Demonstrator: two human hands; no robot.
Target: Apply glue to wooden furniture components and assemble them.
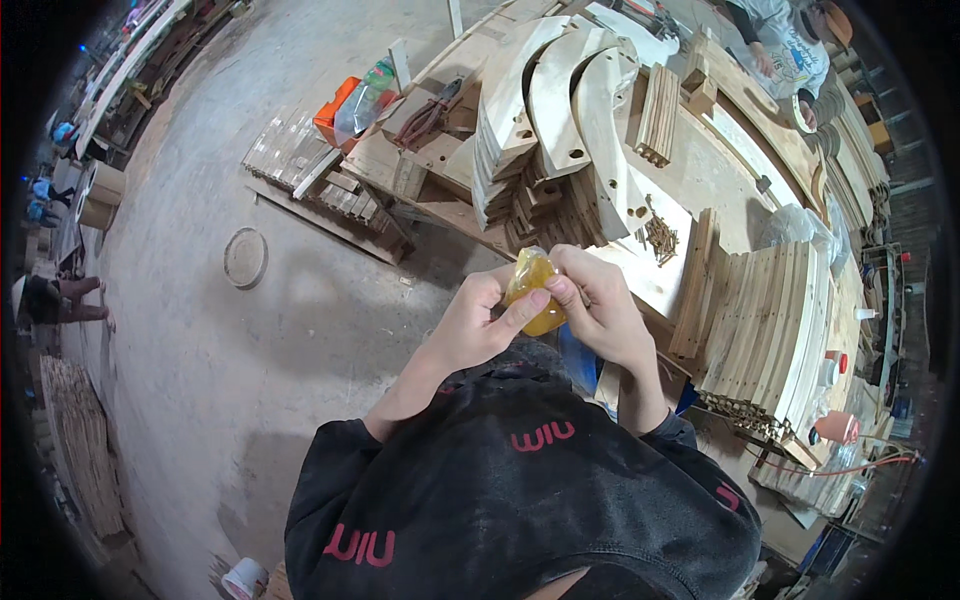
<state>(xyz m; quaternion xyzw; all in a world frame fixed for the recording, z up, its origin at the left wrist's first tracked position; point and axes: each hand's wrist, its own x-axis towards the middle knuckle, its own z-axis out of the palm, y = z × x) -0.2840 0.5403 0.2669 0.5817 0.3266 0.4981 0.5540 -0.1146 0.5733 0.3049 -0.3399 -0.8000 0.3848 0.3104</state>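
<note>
Both hands are raised in front of my chest, closed around a glossy yellow packet (pixel 533 272) that looks like clear plastic; its exact kind cannot be made out. My left hand (pixel 478 318) grips its left side, with the thumb pressed on the front. On the other side, my right hand (pixel 605 305) pinches it between thumb and curled fingers. Just beyond the hands, curved wooden pieces (pixel 558 100) with drilled holes stand stacked on the workbench. A small heap of brass-coloured screws or bolts (pixel 660 240) lies on a white board right of that stack.
Straight wooden slats (pixel 765 325) stand in a row at right. Red-handled pliers (pixel 425 122) rest on the bench's left part, near an orange container (pixel 335 112) and a plastic bottle (pixel 376 85). A round disc (pixel 245 257) lies on the floor. Another person (pixel 785 50) works at far right.
</note>
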